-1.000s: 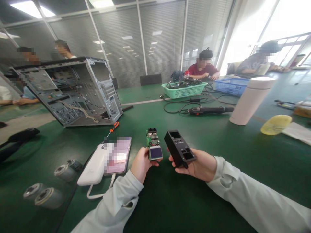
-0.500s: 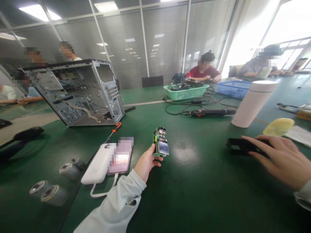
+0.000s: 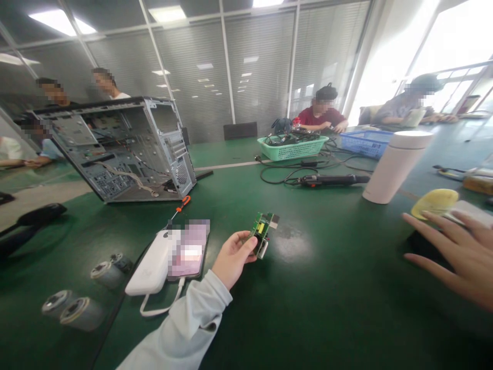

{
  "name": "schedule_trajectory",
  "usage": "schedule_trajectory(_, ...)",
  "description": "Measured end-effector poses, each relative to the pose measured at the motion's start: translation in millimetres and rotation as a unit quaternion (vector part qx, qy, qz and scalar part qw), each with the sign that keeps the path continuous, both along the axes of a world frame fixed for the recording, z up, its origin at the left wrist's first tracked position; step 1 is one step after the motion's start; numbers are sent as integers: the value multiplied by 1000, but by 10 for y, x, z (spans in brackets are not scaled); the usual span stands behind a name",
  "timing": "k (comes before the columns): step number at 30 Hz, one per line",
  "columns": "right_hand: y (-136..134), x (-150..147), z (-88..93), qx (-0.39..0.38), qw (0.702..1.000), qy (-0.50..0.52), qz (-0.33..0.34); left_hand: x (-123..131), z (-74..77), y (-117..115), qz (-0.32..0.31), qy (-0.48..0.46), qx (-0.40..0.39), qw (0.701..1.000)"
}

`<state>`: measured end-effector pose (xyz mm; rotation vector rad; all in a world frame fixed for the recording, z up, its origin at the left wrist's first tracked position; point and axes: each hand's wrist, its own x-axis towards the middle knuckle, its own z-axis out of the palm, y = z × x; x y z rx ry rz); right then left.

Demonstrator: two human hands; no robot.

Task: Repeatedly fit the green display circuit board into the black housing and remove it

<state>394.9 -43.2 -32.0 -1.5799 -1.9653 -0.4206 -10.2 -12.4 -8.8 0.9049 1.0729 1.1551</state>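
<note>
My left hand (image 3: pixel 234 257) pinches a small green circuit board (image 3: pixel 262 228) between thumb and fingers above the middle of the table. The board is tilted, with a yellow part and a screen-like piece at its lower edge. At the right, my right hand (image 3: pixel 454 257) has its fingers spread over a black object (image 3: pixel 427 246), probably the black case seen before; the hand covers most of it, and whether they touch I cannot tell. Just beyond that hand lies a yellow rounded item (image 3: pixel 434 203).
An open computer case (image 3: pixel 131 154) stands at left, near an orange screwdriver (image 3: pixel 183 204), white power bank (image 3: pixel 154 264), phone (image 3: pixel 190 252) and several metal cylinders (image 3: pixel 82 312). Farther back are a green basket (image 3: pixel 290 150), electric screwdriver (image 3: pixel 331 180), pink bottle (image 3: pixel 398 167) and blue basket (image 3: pixel 365 144). Several people sit around.
My right hand has moved right with the black object and its fingers have spread off it. My left hand has turned the circuit board, its thumb now across the front.
</note>
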Motion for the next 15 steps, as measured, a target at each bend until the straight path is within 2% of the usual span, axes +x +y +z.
schedule_trajectory(3, 18, -678, 229, 37, 991, -117, 53, -7, 7, 4, 31, 34, 57, 997)
schedule_trajectory(8, 68, -1559, 430, 48, 978, -106, 171, -70, 54, -55, 39, 160, 173, 971)
schedule_trajectory(12, 122, -2069, 462, 36, 970, -97, 220, -107, 95, -113, 29, 275, 263, 924)
schedule_trajectory(15, 181, -2283, 425, 31, 962, -125, 242, -102, 144, -143, 17, 317, 321, 892)
